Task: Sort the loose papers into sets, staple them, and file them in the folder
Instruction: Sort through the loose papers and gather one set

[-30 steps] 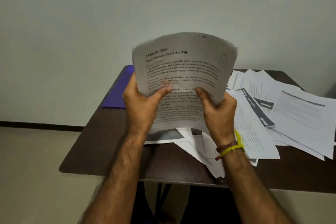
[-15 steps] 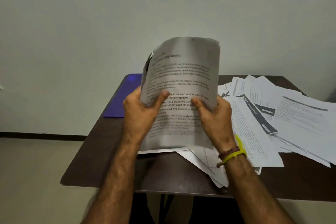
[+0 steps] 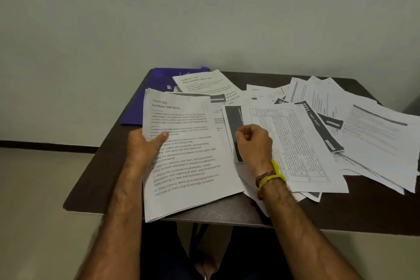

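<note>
While the left hand (image 3: 145, 145) pinches a thin sheaf of white printed pages (image 3: 186, 157) by its left edge, thumb on top, over the dark brown table (image 3: 91, 186), the right hand (image 3: 253, 141) hovers curled and empty above scattered loose white sheets (image 3: 363, 125). Sorting looks barely begun: no stapler is visible, and the purple folder (image 3: 134, 116) lies at the far left, partly covered by papers.

Dim, even light; soft focus, slight blur.
</note>
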